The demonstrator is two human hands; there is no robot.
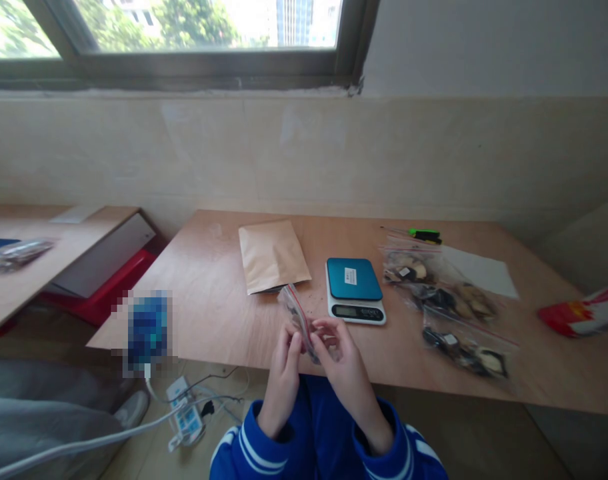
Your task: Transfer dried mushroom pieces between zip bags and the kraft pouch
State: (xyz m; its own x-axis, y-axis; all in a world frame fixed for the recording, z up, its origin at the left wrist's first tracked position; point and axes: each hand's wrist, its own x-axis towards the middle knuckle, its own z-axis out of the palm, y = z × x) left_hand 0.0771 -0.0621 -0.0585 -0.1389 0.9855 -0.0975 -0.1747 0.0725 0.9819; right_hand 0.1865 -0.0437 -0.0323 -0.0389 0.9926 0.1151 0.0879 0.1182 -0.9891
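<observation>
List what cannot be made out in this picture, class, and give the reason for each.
All in the head view:
Small zip bag's contents: partly covered by the left hand and right hand.
Brown pouch's contents: hidden by its opaque sides.
Scale display's reading: too small.
Red-and-white packet: cut off by the right edge.
Blue item: pixelated.

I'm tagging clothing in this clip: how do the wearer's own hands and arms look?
The left hand and right hand are gloveless. Both arms wear bright blue, white-striped sleeves that stop short of the wrists.
</observation>
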